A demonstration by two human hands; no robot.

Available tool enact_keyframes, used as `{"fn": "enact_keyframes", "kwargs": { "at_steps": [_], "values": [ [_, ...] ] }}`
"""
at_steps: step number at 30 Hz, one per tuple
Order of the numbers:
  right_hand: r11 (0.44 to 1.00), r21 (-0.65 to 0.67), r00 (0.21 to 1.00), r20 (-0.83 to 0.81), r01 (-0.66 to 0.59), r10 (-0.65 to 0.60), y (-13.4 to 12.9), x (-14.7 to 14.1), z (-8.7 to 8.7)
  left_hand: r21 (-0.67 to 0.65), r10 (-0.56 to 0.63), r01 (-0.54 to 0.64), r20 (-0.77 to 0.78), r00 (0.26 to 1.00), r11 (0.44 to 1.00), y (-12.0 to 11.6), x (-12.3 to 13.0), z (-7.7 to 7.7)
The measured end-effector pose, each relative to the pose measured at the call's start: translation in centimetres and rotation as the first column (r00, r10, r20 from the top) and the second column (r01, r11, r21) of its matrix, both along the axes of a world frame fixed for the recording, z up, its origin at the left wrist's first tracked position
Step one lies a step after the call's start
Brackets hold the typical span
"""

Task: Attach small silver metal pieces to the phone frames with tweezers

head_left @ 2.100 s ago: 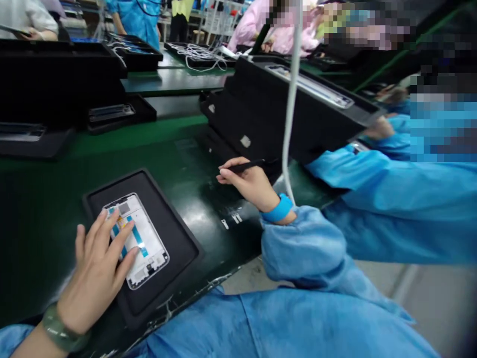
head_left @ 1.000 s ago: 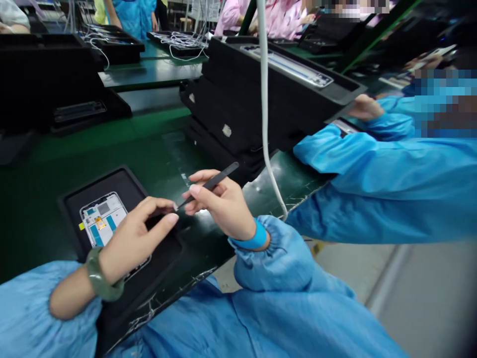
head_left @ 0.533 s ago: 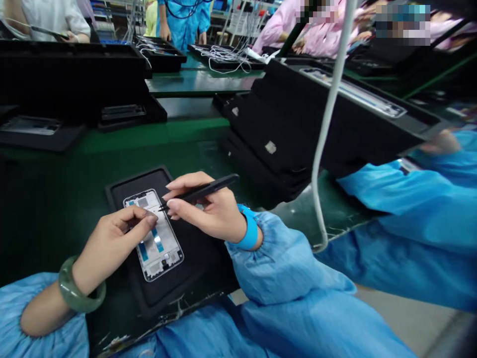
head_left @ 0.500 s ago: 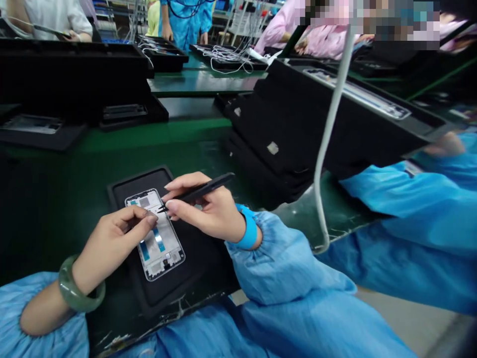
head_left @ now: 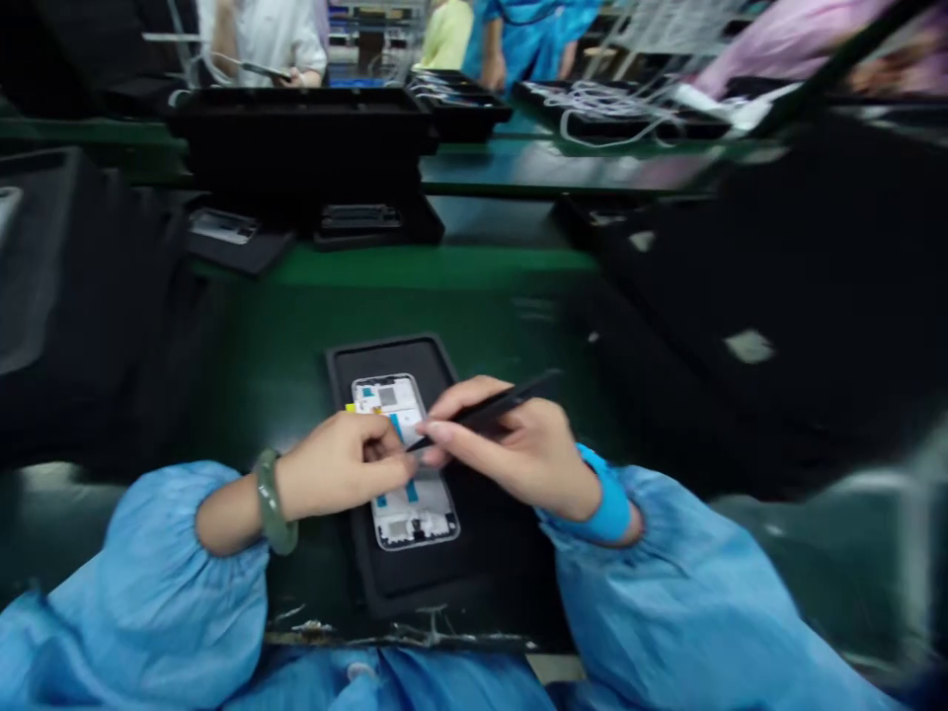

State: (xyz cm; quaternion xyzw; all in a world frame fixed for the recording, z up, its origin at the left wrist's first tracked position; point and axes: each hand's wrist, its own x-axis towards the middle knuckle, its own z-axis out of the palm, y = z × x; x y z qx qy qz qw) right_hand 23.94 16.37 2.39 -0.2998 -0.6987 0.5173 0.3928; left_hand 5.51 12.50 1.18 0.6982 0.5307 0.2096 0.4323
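A phone's silver-rimmed mid-frame, white inside with blue strips, lies in a black foam tray in front of me. My left hand reaches over its left side, thumb and forefinger pinched together; whatever is between them is too small to make out. Black tweezers are held like a pen in my right hand. Their tips come close to my left fingertips, above the middle of the frame. A small yellow piece shows at the frame's upper left edge.
Stacked black trays stand on the left and on the right. Two trays with metal frames, a left one and a right one, lie farther back. Beyond are a black bin, white cables and several people.
The view has turned left, so the scene sits farther right. My hands have come a little nearer the middle of the phone frame. The yellow piece now shows.
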Motion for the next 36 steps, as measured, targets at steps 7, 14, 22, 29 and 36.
{"fn": "enact_keyframes", "kwargs": {
  "at_steps": [7, 14, 22, 29, 36],
  "values": [
    [0.906, -0.329, 0.923, -0.184, 0.267, -0.339, 3.2, -0.2, -1.8, 0.356, 0.179, -0.082, -0.249, 0.952, 0.931, 0.4, -1.5, -2.3],
    [0.873, -0.45, 0.948, -0.15, 0.187, -0.28, 3.8, -1.0, -2.4, 0.403, 0.142, 0.012, -0.348, 0.927, 0.915, -0.7, -1.5, -4.0],
    [0.849, -0.526, 0.968, -0.187, 0.047, -0.169, 3.6, -2.2, -3.8, 0.454, 0.161, 0.004, -0.325, 0.932, 0.891, -2.7, -1.3, -4.1],
    [0.862, -0.487, 0.979, -0.063, 0.137, -0.191, 3.1, -2.6, -4.9, 0.486, 0.145, 0.055, -0.364, 0.92, 0.872, -2.7, -1.9, -4.7],
    [0.874, -0.478, 0.991, -0.043, 0.09, -0.125, 3.2, -2.9, -5.1, 0.479, 0.146, 0.063, -0.385, 0.911, 0.875, -2.8, -1.9, -4.6]
  ]
}}
